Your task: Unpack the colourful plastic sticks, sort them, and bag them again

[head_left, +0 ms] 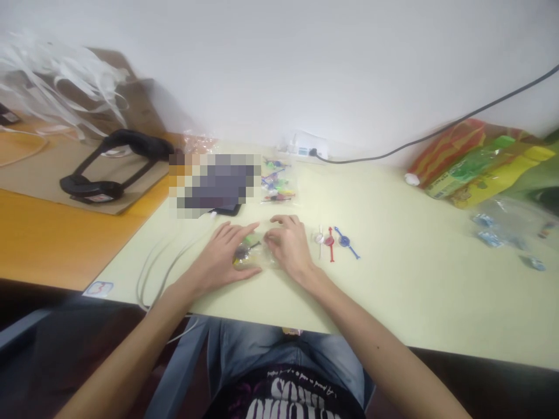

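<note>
1. Plastic bag (250,252), clear, with small green, yellow and dark pieces inside, lay between the two hands on a pale yellow-green tabletop (414,279).
2. Left hand (223,255) was spread over the bag's left side, thumb apart from fingers.
3. Right hand (288,241) had its fingers curled at the bag's right edge; whether they pinched the film could not be told.
4. Just right of that hand lay slim plastic arrows with round hubs: white arrow (320,239), red arrow (330,241), blue arrow (345,241).
</note>
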{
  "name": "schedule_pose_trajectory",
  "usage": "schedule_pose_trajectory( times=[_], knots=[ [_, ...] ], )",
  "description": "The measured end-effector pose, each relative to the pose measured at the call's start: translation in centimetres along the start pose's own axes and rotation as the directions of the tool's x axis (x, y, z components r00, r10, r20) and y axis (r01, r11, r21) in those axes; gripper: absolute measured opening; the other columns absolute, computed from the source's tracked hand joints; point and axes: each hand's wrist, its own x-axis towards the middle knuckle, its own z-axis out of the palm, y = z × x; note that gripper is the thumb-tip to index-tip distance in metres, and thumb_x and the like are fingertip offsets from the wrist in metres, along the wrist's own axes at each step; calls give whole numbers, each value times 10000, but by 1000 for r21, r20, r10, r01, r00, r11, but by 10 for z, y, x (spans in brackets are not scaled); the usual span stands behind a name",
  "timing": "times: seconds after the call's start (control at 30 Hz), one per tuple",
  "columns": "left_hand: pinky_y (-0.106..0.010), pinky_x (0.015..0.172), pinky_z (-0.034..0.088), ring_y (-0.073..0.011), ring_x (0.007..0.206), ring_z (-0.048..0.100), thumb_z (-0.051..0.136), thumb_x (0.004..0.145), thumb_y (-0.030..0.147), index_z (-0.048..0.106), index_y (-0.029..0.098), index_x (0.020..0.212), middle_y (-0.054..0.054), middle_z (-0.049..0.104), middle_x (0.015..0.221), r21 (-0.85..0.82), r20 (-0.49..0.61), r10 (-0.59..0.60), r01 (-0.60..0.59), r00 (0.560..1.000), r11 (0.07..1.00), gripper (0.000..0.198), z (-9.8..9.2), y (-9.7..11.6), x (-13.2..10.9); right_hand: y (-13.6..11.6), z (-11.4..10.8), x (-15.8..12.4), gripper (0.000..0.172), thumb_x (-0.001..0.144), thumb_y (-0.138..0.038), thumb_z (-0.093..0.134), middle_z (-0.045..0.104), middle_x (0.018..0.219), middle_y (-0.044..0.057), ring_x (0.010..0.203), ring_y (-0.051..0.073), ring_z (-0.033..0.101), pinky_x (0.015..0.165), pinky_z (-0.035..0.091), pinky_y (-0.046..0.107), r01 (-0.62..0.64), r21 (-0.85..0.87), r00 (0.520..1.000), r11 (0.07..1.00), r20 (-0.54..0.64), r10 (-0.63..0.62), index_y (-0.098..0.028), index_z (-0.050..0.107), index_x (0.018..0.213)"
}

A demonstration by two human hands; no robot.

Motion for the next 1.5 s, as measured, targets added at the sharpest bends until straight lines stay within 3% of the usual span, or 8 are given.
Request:
schedule_pose_trajectory(
  times=[0.37,0.8,0.9,1.0,1.07,1.2,1.37,1.5],
  knots=[
    [-535,1214,285,-315,1285,539,698,849,594,315,250,1563,-105,608,1346,-31,-11,3,-3,1000,1000,880,0,1,-1,14,-7,0,142,891,-113,682,617,1273,99,1205,271,466,1028,424,422,151,121,972,981,163,-170,-205,790,894],
    [-527,1192,324,-328,1292,527,712,838,574,338,238,1547,-123,586,1370,-18,-15,-1,1,1000,1000,869,0,0,-1,1,-5,-1,167,929,-180,670,629,1339,89,1218,281,455,1015,431,456,138,70,962,988,227,-151,-252,816,967],
    [-530,1194,320,-325,1289,527,714,840,567,327,244,1554,-116,597,1355,-20,-7,-7,7,1000,1000,874,-1,2,-1,4,-15,-3,202,958,-199,636,585,1426,105,1256,298,445,1014,427,479,160,29,959,987,232,-162,-263,810,1039],
    [-528,1203,303,-314,1280,532,705,851,577,312,243,1557,-111,603,1342,-18,7,-7,7,1000,1000,875,-2,3,0,9,-36,-12,195,980,-240,620,595,1413,102,1258,283,480,1004,432,444,162,11,978,987,132,-162,-260,798,1055],
    [-528,1207,293,-313,1280,532,701,852,579,306,245,1559,-108,603,1343,-21,11,-7,7,1000,1000,876,-3,3,0,13,-55,-24,190,992,-248,600,663,1280,105,1155,258,551,971,434,408,107,-48,994,993,2,-107,-234,788,1016],
    [-530,1210,292,-313,1279,535,708,845,568,312,253,1562,-103,607,1344,-34,14,-13,14,1000,999,877,-3,1,0,22,-85,-58,247,1010,-288,540,691,811,69,822,234,602,817,419,372,-191,-293,972,937,-189,139,-201,736,887],
    [-540,1194,318,-322,1268,546,726,832,550,329,263,1560,-99,621,1330,-45,3,-21,21,1000,999,877,-2,1,0,24,-79,-86,260,976,-406,587,710,709,55,657,225,646,609,356,312,-392,-455,907,799,-49,417,-224,690,821],
    [-540,1215,294,-317,1273,546,727,835,545,326,258,1559,-101,624,1321,-44,-4,-11,11,1000,999,876,-3,2,0,21,-70,-83,239,980,-367,572,734,739,88,701,248,690,598,350,312,-400,-524,883,752,-2,468,-217,686,833]
  ],
)
